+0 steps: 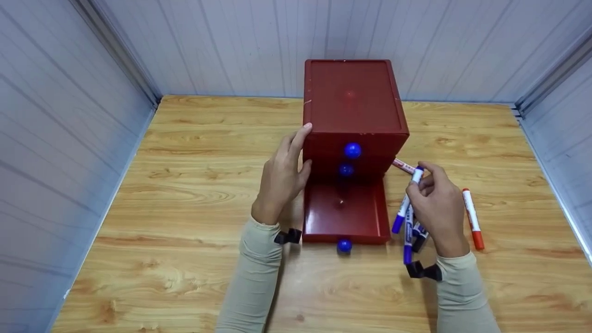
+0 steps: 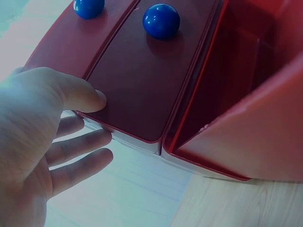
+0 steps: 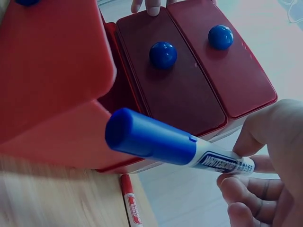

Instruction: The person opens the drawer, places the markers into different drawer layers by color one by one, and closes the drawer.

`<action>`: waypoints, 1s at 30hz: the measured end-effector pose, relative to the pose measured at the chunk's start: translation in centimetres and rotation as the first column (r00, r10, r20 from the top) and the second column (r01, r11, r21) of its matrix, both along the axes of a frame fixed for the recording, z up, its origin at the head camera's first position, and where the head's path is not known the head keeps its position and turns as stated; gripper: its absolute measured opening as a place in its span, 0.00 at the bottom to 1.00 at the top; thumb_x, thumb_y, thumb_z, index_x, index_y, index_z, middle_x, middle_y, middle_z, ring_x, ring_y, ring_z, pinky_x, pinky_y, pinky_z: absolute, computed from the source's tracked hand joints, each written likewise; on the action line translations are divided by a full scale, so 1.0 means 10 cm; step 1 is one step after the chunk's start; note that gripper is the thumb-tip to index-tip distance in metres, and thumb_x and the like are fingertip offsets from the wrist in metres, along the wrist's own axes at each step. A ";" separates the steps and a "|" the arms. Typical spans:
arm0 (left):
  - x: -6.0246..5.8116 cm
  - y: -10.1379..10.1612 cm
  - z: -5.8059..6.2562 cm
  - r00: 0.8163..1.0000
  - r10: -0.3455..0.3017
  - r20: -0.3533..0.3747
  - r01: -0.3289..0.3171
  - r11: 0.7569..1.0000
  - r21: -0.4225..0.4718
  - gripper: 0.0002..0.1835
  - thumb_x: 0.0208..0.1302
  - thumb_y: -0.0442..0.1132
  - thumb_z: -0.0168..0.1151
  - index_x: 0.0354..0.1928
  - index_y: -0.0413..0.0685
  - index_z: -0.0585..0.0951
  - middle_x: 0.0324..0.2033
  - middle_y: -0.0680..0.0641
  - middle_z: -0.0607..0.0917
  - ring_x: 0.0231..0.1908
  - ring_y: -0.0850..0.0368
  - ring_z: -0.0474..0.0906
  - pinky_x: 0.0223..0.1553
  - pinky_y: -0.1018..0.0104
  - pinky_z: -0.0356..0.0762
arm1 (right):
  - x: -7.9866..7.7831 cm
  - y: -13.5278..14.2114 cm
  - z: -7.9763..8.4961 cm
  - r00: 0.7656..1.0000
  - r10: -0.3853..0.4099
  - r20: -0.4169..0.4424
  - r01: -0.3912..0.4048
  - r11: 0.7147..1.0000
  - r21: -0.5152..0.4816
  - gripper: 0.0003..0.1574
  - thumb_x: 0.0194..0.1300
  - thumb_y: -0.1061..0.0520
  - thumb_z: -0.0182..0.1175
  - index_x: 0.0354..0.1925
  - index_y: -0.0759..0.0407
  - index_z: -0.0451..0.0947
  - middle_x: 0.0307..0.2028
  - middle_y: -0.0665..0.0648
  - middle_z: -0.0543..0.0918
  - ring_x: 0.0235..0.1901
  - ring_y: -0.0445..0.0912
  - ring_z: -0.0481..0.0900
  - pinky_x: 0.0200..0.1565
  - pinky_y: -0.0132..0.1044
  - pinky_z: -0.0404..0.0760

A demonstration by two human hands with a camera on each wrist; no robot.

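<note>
A dark red drawer cabinet (image 1: 354, 97) with round blue knobs stands on the table. Its bottom drawer (image 1: 342, 239) is pulled out toward me, while the two drawers above it are closed. My left hand (image 1: 283, 178) rests against the cabinet's left front edge. In the left wrist view its thumb lies on the front of the middle drawer (image 2: 137, 80), the other fingers along the side. Right of the open drawer, my right hand (image 1: 437, 201) pinches a blue-capped whiteboard marker (image 3: 156, 142) near its end, with the cap pointing away from the fingers.
Below the held marker lie another blue-capped marker (image 1: 408, 238) and a dark-capped marker (image 1: 420, 241), partly hidden by my right hand. A red marker (image 1: 472, 219) lies farther right, and a second red one (image 1: 402, 165) beside the cabinet. Panel walls (image 1: 240, 46) border the table.
</note>
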State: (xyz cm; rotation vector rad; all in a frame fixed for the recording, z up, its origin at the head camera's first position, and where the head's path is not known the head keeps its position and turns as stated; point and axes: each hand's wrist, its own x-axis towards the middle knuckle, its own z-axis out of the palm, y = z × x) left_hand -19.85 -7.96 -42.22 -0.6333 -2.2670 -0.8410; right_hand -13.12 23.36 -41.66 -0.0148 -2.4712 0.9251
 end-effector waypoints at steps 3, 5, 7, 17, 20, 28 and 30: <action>-0.01 0.01 0.00 1.000 0.001 0.007 -0.001 1.000 -0.001 0.42 0.62 0.32 0.66 0.75 0.59 0.60 0.57 0.41 0.78 0.35 0.46 0.80 0.31 0.54 0.82 | 0.00 0.00 0.01 1.000 -0.001 -0.023 0.000 0.999 -0.039 0.25 0.60 0.63 0.63 0.57 0.62 0.80 0.28 0.53 0.81 0.24 0.40 0.75 0.25 0.24 0.67; -0.01 0.01 -0.01 1.000 0.002 0.010 -0.002 1.000 -0.002 0.42 0.62 0.32 0.66 0.75 0.59 0.60 0.56 0.41 0.78 0.34 0.46 0.80 0.31 0.54 0.81 | 0.01 0.00 0.01 0.999 0.001 -0.038 -0.004 0.998 -0.066 0.25 0.61 0.64 0.63 0.58 0.63 0.79 0.28 0.53 0.81 0.24 0.40 0.75 0.25 0.23 0.68; -0.01 0.00 -0.02 1.000 0.004 0.009 -0.004 1.000 -0.003 0.42 0.62 0.32 0.66 0.75 0.59 0.60 0.56 0.41 0.78 0.34 0.46 0.80 0.31 0.54 0.82 | 0.01 0.00 0.02 0.998 0.004 -0.055 -0.009 0.996 -0.090 0.26 0.61 0.64 0.63 0.59 0.64 0.78 0.28 0.54 0.81 0.24 0.39 0.75 0.25 0.22 0.69; -0.01 0.00 -0.03 1.000 -0.003 -0.007 0.003 1.000 0.004 0.42 0.62 0.32 0.66 0.75 0.58 0.59 0.55 0.40 0.78 0.38 0.47 0.80 0.35 0.54 0.83 | 0.05 -0.05 0.07 0.991 -0.003 -0.136 -0.024 0.980 -0.195 0.25 0.63 0.66 0.62 0.60 0.63 0.76 0.28 0.54 0.82 0.24 0.38 0.77 0.25 0.22 0.71; -0.02 -0.01 -0.03 1.000 -0.003 -0.010 0.003 1.000 0.002 0.42 0.62 0.32 0.66 0.75 0.58 0.58 0.55 0.40 0.78 0.39 0.47 0.80 0.36 0.55 0.83 | 0.05 -0.07 0.06 0.988 0.003 -0.157 -0.039 0.973 -0.226 0.25 0.63 0.66 0.62 0.59 0.64 0.75 0.28 0.54 0.82 0.24 0.39 0.77 0.26 0.23 0.72; -0.02 0.00 -0.03 1.000 -0.013 -0.008 0.013 1.000 0.004 0.42 0.62 0.32 0.66 0.75 0.58 0.58 0.55 0.40 0.78 0.42 0.47 0.81 0.37 0.54 0.83 | 0.07 -0.16 0.05 0.988 0.023 -0.154 -0.064 0.961 -0.269 0.24 0.62 0.67 0.65 0.56 0.66 0.74 0.29 0.57 0.85 0.25 0.37 0.78 0.27 0.23 0.72; -0.03 0.00 -0.03 1.000 -0.016 -0.009 0.016 1.000 0.002 0.42 0.62 0.32 0.66 0.75 0.58 0.58 0.55 0.40 0.78 0.41 0.46 0.80 0.37 0.54 0.83 | 0.08 -0.20 0.07 0.989 0.031 -0.145 -0.071 0.957 -0.282 0.24 0.61 0.69 0.64 0.56 0.69 0.73 0.29 0.59 0.85 0.25 0.37 0.78 0.27 0.23 0.72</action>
